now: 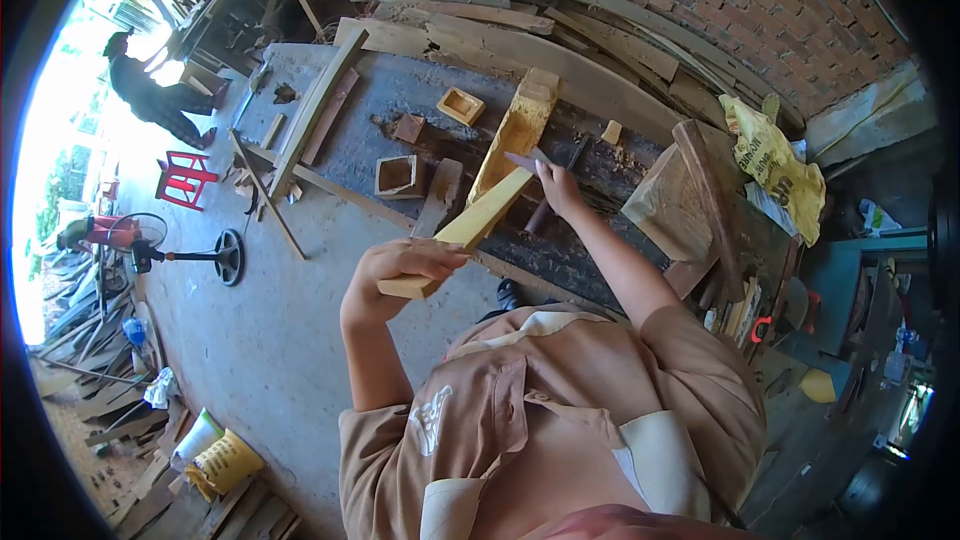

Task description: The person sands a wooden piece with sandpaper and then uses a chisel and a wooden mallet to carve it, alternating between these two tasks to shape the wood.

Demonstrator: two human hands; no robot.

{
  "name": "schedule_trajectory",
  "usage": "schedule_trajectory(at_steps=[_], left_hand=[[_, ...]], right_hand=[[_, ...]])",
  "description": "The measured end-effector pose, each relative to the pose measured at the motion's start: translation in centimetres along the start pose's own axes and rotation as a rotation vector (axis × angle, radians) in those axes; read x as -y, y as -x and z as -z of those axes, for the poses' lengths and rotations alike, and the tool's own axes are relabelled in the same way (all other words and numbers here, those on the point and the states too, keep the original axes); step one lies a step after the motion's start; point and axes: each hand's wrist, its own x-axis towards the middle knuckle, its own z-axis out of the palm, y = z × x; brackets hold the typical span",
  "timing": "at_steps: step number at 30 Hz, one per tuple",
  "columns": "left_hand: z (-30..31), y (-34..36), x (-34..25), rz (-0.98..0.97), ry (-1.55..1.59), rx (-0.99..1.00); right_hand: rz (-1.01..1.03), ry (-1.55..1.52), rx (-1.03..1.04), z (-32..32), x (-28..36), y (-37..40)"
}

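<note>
- Wooden board [480, 225], pale and long, and it's centre stage in the head view: slanting across the near edge of the dark bench [388, 90], one end out over the floor.
- Left hand [412, 258] is clamped on that near end, fingers wrapped over the top!
- Right hand [555, 186] is up at the far end, fingers stretched towards the tip; whether they close on the wood or just touch it, I cannot tell.
- Just behind, the hollowed block [518, 130] lies on the bench, overlapped by the board's far end; contact between the two can't be made out from up here.
- Square box [400, 193] sits off to the left, the big timber block [665, 202] to the right.
- Good handling here, I'd judge, means a firm left grip, no twist along the length, and light right fingertips, clear of any rough edge.
</note>
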Motion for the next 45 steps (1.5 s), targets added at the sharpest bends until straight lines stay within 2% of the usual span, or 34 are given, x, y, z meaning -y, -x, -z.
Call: schedule_trajectory(at_steps=[2,6,7,8,10,12,14,15,17,18,20,21,25,28,30,32,34,37,40,42,44,45], left_hand=[[-0.3,-0.3,-0.1,0.037,-0.018,-0.026],[0.5,-0.2,0.9,0.074,0.149,-0.247],[0.6,-0.4,0.6,0.093,0.151,-0.229],[0.7,-0.4,0.5,0.093,0.154,-0.225],[0.8,-0.7,0.5,0.018,0.035,-0.095],[0.6,-0.5,0.4,0.003,0.052,-0.083],[0.3,-0.3,0.3,0.049,0.038,-0.118],[0.3,-0.2,0.4,0.041,0.039,-0.110],[0.4,0.3,1.2,0.056,0.168,-0.355],[1.1,0.7,1.8,0.053,0.149,-0.351],[1.6,1.0,2.3,0.061,0.054,-0.426],[1.7,1.0,2.5,0.054,0.063,-0.413],[1.5,0.9,2.7,0.036,-0.038,-0.550],[0.7,0.3,2.8,0.018,-0.066,-0.623],[-0.5,-0.6,2.5,-0.011,-0.103,-0.946],[-0.7,-0.6,2.7,0.013,-0.170,-0.979],[-1.1,-1.0,3.0,0.052,-0.346,-1.078],[-0.7,-0.4,3.8,0.027,-0.265,-0.966],[-0.2,0.1,2.8,0.080,-0.252,-0.857],[0.6,0.5,1.6,0.161,-0.654,-0.763],[3.9,2.8,3.2,0.356,-0.536,-0.545],[3.4,2.6,3.1,0.341,-0.407,-0.577]], right_hand=[[-0.008,-0.076,0.069,-0.8,-0.2,-0.3],[0.175,-0.562,0.213,3.4,12.2,4.1],[0.102,-0.569,0.238,4.3,13.4,4.9],[0.100,-0.569,0.233,3.7,12.2,4.8],[0.091,-0.438,0.030,1.0,6.8,3.3],[-0.039,-0.119,0.001,-0.3,-0.2,0.8],[-0.186,0.012,0.007,0.4,-4.0,-0.8],[-0.185,0.011,-0.003,0.6,-3.9,-0.9],[-0.277,-0.080,-0.184,1.0,-3.6,-0.7],[-0.283,-0.079,-0.195,1.2,-3.2,-0.1],[-0.249,-0.338,-0.298,2.0,-1.6,1.3],[-0.220,-0.324,-0.353,2.2,-1.1,2.2],[-0.378,-0.425,-0.352,3.1,-3.4,5.2],[-0.422,-0.499,-0.442,4.5,-3.8,7.9],[-0.461,-0.530,-0.494,5.0,-4.8,9.4],[-0.576,-0.494,-0.465,4.7,-6.5,10.6],[-0.530,-0.535,-0.524,5.5,-4.4,11.4],[-0.599,-0.432,-0.476,5.7,-4.4,12.0],[-0.428,-0.232,-0.407,5.7,-5.7,12.3],[-0.361,-0.198,-0.403,6.4,-4.3,13.1],[-0.355,-0.182,-0.368,6.5,-4.8,14.0],[-0.339,-0.193,-0.404,6.2,-5.2,14.5]])
